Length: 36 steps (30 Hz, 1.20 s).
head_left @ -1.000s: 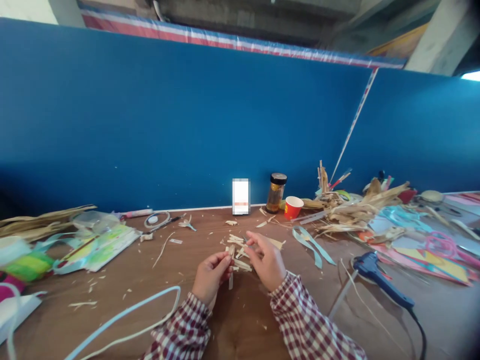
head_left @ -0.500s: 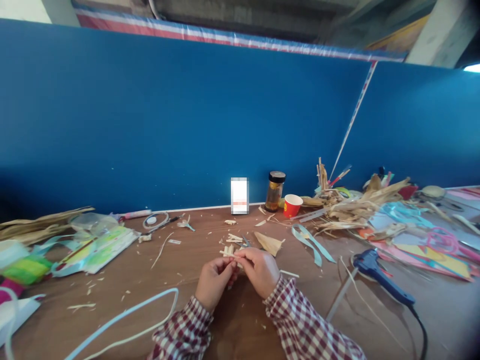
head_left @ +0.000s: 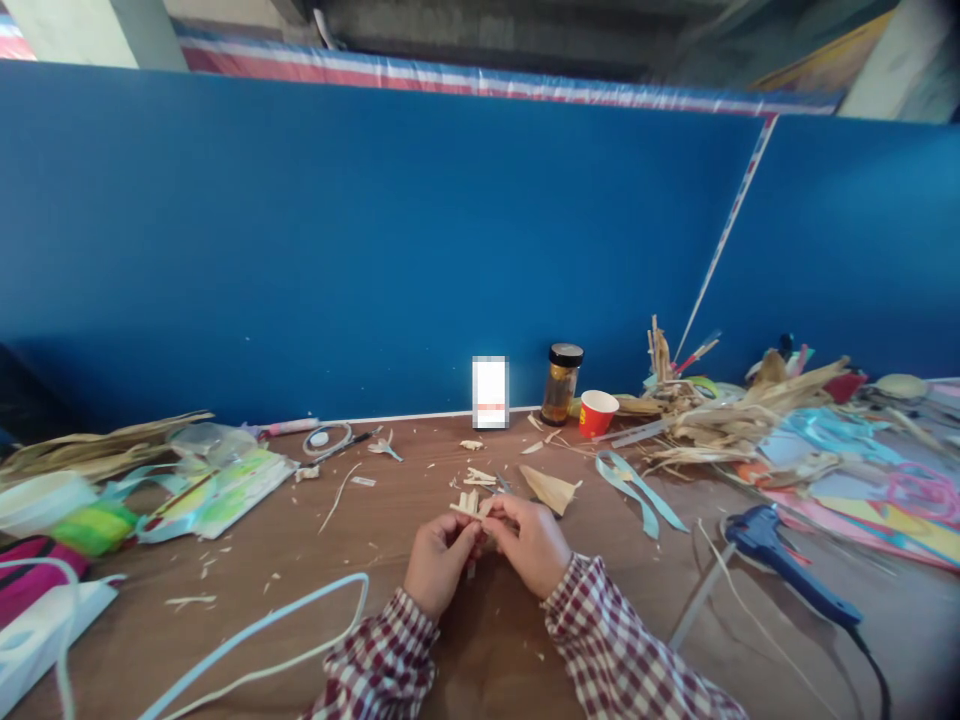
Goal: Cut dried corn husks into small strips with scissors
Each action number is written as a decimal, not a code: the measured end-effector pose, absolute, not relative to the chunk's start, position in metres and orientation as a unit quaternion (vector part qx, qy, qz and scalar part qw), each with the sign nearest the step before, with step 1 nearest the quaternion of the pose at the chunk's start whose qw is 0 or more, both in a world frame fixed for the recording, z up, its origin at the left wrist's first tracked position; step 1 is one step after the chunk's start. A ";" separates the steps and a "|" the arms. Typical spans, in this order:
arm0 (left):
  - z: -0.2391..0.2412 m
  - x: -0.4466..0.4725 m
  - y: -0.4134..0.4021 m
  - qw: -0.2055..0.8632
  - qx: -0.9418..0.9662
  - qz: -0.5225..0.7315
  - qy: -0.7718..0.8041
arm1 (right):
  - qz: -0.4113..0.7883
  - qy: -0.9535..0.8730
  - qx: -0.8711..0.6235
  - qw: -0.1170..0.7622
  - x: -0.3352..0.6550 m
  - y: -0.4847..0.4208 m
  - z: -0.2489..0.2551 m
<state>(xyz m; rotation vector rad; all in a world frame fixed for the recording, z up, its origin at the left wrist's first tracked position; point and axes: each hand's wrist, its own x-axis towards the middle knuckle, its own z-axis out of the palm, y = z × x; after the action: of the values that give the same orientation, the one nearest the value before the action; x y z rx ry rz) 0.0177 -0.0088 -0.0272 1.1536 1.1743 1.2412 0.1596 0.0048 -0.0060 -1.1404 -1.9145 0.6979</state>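
Note:
Near the middle of the table, my left hand (head_left: pixel 441 568) pinches a small piece made of pale, straw-like strips (head_left: pixel 469 506) between thumb and fingers. From the other side my right hand (head_left: pixel 531 545) grips the same piece with its fingertips, close against the left ones. The lower part of the piece is hidden by the fingers. Just beyond it lie another small cluster of pale strips (head_left: pixel 480 476) and a tan, pointed piece of dried husk (head_left: pixel 551 490).
A blue glue gun (head_left: pixel 791 565) rests at right, near light-blue ribbon (head_left: pixel 636 492). A red paper cup (head_left: pixel 598 415) and a dark-lidded jar (head_left: pixel 562 385) stand by the blue partition (head_left: pixel 375 240). Dried husks (head_left: pixel 727 420) heap at right; a white cable (head_left: pixel 262 620) loops at left.
The view has shifted slightly left, so things on the table appear further right. Both hands keep hold of the small pale piece, whose upright strips now show a little more.

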 end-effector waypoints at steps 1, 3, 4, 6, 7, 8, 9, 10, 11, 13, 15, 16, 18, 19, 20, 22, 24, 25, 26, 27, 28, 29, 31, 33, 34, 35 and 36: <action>-0.027 0.018 -0.009 0.511 0.482 0.515 0.491 | 0.268 -0.759 -0.450 0.387 0.160 0.004 -0.005; -0.027 0.019 -0.009 0.509 0.487 0.512 0.492 | 0.255 -0.761 -0.455 0.385 0.159 0.003 -0.004; -0.026 0.019 -0.009 0.509 0.489 0.511 0.491 | 0.251 -0.760 -0.458 0.388 0.159 0.003 -0.004; -0.025 0.021 -0.009 0.508 0.493 0.512 0.487 | 0.244 -0.757 -0.461 0.394 0.158 0.002 -0.003; -0.024 0.022 -0.010 0.508 0.494 0.512 0.485 | 0.236 -0.756 -0.465 0.397 0.158 0.003 -0.004; -0.023 0.022 -0.010 0.508 0.495 0.513 0.484 | 0.222 -0.756 -0.469 0.399 0.158 0.003 -0.004; -0.022 0.023 -0.011 0.509 0.494 0.513 0.483 | 0.204 -0.757 -0.475 0.399 0.160 0.004 -0.003; -0.021 0.024 -0.012 0.512 0.494 0.512 0.482 | 0.180 -0.756 -0.485 0.400 0.162 0.006 -0.003; -0.021 0.024 -0.013 0.515 0.494 0.510 0.480 | 0.153 -0.753 -0.500 0.401 0.166 0.009 -0.003; -0.020 0.025 -0.015 0.523 0.497 0.509 0.470 | 0.093 -0.729 -0.544 0.405 0.176 0.015 0.000; -0.021 0.024 -0.014 0.532 0.494 0.508 0.464 | 0.050 -0.692 -0.588 0.416 0.185 0.020 0.003; -0.022 0.023 -0.014 0.537 0.491 0.505 0.464 | 0.042 -0.679 -0.597 0.425 0.188 0.022 0.005; -0.025 0.022 -0.011 0.547 0.486 0.494 0.470 | 0.055 -0.682 -0.577 0.445 0.188 0.021 0.008; -0.025 0.021 -0.010 0.550 0.487 0.487 0.471 | 0.070 -0.696 -0.553 0.452 0.185 0.019 0.010; -0.026 0.020 -0.009 0.552 0.491 0.481 0.472 | 0.086 -0.715 -0.524 0.455 0.181 0.016 0.011; -0.025 0.019 -0.009 0.543 0.506 0.474 0.474 | 0.112 -0.750 -0.470 0.451 0.173 0.009 0.013; -0.023 0.019 -0.010 0.526 0.525 0.469 0.478 | 0.121 -0.774 -0.442 0.438 0.167 0.003 0.013; -0.022 0.018 -0.010 0.515 0.535 0.466 0.481 | 0.120 -0.780 -0.437 0.431 0.166 0.002 0.013; -0.021 0.018 -0.011 0.505 0.544 0.463 0.485 | 0.116 -0.784 -0.436 0.426 0.166 0.001 0.013; -0.020 0.018 -0.012 0.496 0.550 0.461 0.488 | 0.113 -0.786 -0.437 0.422 0.167 0.000 0.013; -0.021 0.018 -0.012 0.488 0.554 0.462 0.491 | 0.111 -0.787 -0.440 0.418 0.168 0.001 0.012; -0.021 0.017 -0.011 0.480 0.558 0.464 0.493 | 0.110 -0.788 -0.443 0.414 0.169 0.001 0.011; -0.023 0.016 -0.010 0.464 0.558 0.477 0.497 | 0.111 -0.788 -0.449 0.405 0.170 0.002 0.010; -0.025 0.014 -0.008 0.454 0.542 0.500 0.500 | 0.116 -0.788 -0.455 0.399 0.169 0.002 0.008; -0.026 0.014 -0.007 0.456 0.528 0.512 0.501 | 0.119 -0.787 -0.457 0.398 0.169 0.002 0.006; -0.025 0.014 -0.007 0.462 0.512 0.523 0.501 | 0.122 -0.786 -0.457 0.398 0.168 0.001 0.005; -0.025 0.014 -0.007 0.475 0.493 0.530 0.499 | 0.125 -0.786 -0.457 0.398 0.166 0.001 0.004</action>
<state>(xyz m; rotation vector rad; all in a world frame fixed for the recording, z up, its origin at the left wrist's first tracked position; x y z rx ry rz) 0.0136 -0.0070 -0.0246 1.2055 1.2211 1.2967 0.1662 0.0006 0.0037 -1.1570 -1.9899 0.3166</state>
